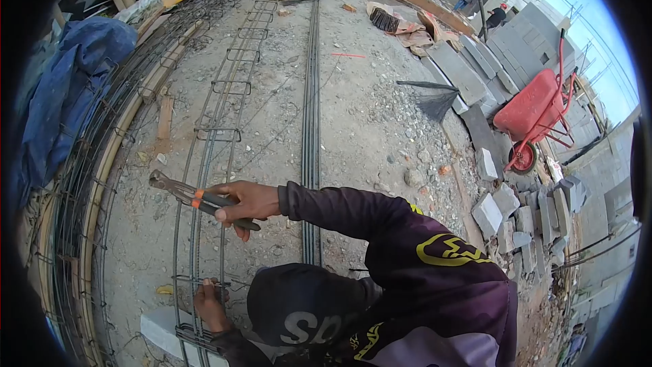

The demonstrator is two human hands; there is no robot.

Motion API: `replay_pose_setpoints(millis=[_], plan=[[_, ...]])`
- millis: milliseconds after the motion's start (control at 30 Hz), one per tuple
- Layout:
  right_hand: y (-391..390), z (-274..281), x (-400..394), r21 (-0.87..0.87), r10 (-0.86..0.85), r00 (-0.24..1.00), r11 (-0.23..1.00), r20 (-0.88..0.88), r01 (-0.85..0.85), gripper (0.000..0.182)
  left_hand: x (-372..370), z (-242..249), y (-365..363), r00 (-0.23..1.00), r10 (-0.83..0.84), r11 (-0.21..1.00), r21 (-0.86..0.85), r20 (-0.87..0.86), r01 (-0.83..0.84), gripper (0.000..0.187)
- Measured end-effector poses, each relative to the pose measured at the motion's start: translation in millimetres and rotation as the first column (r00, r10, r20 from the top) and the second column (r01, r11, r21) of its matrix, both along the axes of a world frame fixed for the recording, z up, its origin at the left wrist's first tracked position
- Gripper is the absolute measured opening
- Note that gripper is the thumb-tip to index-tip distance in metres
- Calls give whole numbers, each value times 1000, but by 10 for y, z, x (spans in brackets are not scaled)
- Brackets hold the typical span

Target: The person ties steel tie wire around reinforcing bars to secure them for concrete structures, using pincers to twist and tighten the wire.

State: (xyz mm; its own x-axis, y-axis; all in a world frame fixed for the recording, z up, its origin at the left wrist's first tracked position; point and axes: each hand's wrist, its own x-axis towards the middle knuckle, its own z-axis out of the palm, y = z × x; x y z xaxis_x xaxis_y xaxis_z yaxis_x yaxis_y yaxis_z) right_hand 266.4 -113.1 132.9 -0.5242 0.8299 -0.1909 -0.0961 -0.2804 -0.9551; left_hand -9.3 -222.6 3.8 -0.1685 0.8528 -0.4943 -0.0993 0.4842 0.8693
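Neither of my own hands shows in the head view. Right below me a co-worker in a dark cap (305,306) and a purple-black jacket (468,299) bends over a long rebar cage (221,105) on the ground. That person's right hand (251,202) grips end-cutting pincers (180,189) with black and orange handles, held above the bars. The co-worker's left hand (212,306) is at the cage beside a crossing stirrup; its fingertips are partly hidden. Under the near end of the cage lies a pale block (159,329).
A bundle of straight bars (311,95) runs along the gravelly ground. More rebar and a blue tarp (64,88) line the left. At right stand a red wheelbarrow (533,112) and scattered grey blocks (487,216). Another person (496,19) is far off.
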Motion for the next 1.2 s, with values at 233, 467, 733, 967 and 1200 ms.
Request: replay_pose_setpoints(millis=[233,467,733,967,1200], plan=[[-397,-103,-254,211,262,758,860,598,-464,36,-7,-7,16,998,-19,1000,-5,-62,18,42],[-380,225,-131,80,153,239,661,959,-746,37,25,97,-15,997,31,999,-39,70,-28,36],[-367,319,-382,-80,35,-71,512,997,-856,59,58,-3,-1,999,41,999,-22,28,-41,38],[-465,331,-554,-160,-62,-222,510,973,-845,71,32,-3,6,998,-26,1000,11,-54,26,40],[-578,252,-572,-178,-52,-249,561,967,-809,63,38,6,19,996,-30,1000,-3,-81,30,39]])
